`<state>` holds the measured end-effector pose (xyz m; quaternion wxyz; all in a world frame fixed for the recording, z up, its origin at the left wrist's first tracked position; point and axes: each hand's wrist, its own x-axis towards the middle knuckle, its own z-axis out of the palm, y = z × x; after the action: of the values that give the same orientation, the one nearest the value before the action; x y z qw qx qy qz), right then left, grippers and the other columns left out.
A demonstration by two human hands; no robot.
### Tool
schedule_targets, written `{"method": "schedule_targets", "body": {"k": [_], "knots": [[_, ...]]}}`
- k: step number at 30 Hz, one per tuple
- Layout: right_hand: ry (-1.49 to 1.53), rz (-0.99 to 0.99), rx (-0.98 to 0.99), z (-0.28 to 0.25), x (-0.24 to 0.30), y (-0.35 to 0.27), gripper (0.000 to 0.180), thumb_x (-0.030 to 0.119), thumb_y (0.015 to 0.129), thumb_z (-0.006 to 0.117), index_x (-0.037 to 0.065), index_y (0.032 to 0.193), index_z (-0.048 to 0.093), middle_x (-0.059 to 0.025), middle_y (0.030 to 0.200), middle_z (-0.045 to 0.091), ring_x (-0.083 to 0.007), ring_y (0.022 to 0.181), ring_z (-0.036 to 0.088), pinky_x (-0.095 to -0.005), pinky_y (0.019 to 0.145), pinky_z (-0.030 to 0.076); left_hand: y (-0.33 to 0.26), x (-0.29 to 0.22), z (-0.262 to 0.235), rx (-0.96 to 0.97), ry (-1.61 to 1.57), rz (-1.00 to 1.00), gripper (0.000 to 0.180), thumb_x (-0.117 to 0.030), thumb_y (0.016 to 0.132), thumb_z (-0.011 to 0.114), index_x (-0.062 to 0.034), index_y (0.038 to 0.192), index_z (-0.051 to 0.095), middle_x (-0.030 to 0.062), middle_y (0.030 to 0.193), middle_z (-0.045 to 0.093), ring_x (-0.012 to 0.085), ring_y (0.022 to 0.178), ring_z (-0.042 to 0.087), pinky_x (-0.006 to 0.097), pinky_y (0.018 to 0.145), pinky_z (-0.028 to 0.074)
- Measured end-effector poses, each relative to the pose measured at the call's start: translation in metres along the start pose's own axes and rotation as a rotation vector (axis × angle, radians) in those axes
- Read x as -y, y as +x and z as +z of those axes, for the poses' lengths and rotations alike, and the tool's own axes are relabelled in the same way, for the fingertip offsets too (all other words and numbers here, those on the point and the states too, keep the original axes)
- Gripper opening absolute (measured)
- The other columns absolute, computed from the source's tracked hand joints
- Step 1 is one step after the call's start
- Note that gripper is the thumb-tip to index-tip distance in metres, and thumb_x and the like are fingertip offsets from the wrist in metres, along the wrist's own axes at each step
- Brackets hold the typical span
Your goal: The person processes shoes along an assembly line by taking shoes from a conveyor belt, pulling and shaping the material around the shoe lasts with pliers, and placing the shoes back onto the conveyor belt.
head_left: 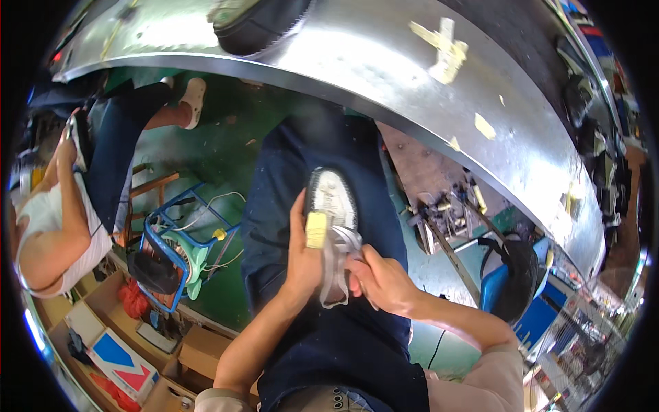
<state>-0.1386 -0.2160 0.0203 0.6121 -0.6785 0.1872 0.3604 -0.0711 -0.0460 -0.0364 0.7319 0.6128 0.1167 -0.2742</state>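
Note:
A sneaker (332, 199) with a pale, light-grey upper and a dark edge lies over my lap, its toe pointing away from me. My left hand (302, 264) is closed round the left side of the shoe. A small yellow block (316, 230) sits against the shoe beside those fingers; what it is does not show clearly. At the right of the shoe's opening, my right hand (381, 278) has its fingers curled in a pinch. Something thin and greyish shows below them, too small to name. The heel end of the shoe hangs nearest to me.
A metal bench (384, 62) curves across the far side, with a dark shoe (264, 27) on it. At left are a seated person (62, 226), a blue-framed stool (182, 261) and cardboard boxes (202, 350). A board with tools (446, 206) and a blue chair (504, 281) stand right.

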Motion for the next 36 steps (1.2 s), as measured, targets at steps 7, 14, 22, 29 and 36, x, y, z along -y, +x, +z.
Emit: {"method": "schedule_targets", "body": {"k": [7,14,22,29,36], "knots": [[-0.701,-0.593,-0.272,-0.035,0.041,0.012,0.03,0.033,0.111,0.061,0.004,0.108,0.056,-0.0151,0.079,0.074,-0.0381,0.068,0.073,-0.0485,0.059,0.055,-0.008,0.006,-0.017,0.225,0.169,0.092,0.114,-0.013,0.096,0.084,-0.0115,0.175,0.002,0.0223,0.165,0.043,0.0304,0.15,0.048,0.042,0.124,0.039],[-0.663,-0.416,-0.315,-0.031,0.02,0.023,0.03,0.033,0.111,0.061,0.004,0.106,0.057,-0.0128,0.075,0.073,-0.0351,0.066,0.073,-0.0476,0.058,0.055,-0.001,0.035,-0.03,0.006,-0.007,-0.006,0.079,-0.036,0.11,0.066,-0.0053,0.169,0.023,0.0167,0.154,0.052,0.0278,0.142,0.054,0.04,0.12,0.043],[-0.987,-0.473,-0.992,-0.104,0.077,-0.028,0.025,0.021,0.109,0.063,0.002,0.126,0.063,-0.0194,0.102,0.074,-0.0399,0.085,0.075,-0.0473,0.071,0.057,-0.023,-0.006,-0.031,0.11,-0.46,-0.52,0.084,-0.075,0.109,0.036,-0.0063,0.153,0.057,0.0151,0.14,0.07,0.0316,0.121,0.073,0.048,0.107,0.059],[-1.205,-0.828,-1.163,-0.127,0.095,-0.008,0.032,0.013,0.099,0.073,0.006,0.13,0.069,-0.0169,0.126,0.069,-0.0374,0.111,0.069,-0.0486,0.098,0.053,-0.015,-0.02,-0.029,0.299,-0.916,-0.542,0.067,-0.064,0.111,0.046,-0.0102,0.149,0.061,0.0191,0.131,0.073,0.0342,0.106,0.077,0.051,0.09,0.065],[-0.657,-1.011,-0.477,-0.013,0.048,-0.039,0.07,0.041,0.089,0.086,0.004,0.144,0.062,-0.0164,0.145,0.064,-0.0389,0.133,0.062,-0.0504,0.112,0.048,-0.019,-0.033,-0.025,0.204,-0.882,-0.538,0.058,-0.056,0.115,0.038,-0.0106,0.143,0.061,0.0139,0.128,0.073,0.0295,0.111,0.075,0.047,0.096,0.064]]}}
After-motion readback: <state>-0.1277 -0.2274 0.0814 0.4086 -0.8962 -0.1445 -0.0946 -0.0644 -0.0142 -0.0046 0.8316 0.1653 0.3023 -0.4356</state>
